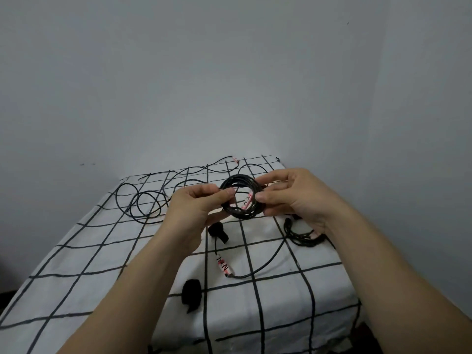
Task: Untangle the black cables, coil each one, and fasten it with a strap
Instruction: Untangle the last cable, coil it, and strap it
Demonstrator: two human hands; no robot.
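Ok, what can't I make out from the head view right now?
Head view:
coil: any strap on it, hidden by left hand and right hand.
second coil: partly behind the right wrist.
label in the coil: writing too small to read.
black lump: strap or foam, too small to tell.

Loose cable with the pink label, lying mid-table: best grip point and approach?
Grip the pink-labelled end from above, pinching across its width: it lies flat on the cloth, thicker than the cable, with bare cloth either side.

Home room: checked tablecloth (281, 302), bare wall (229, 72)
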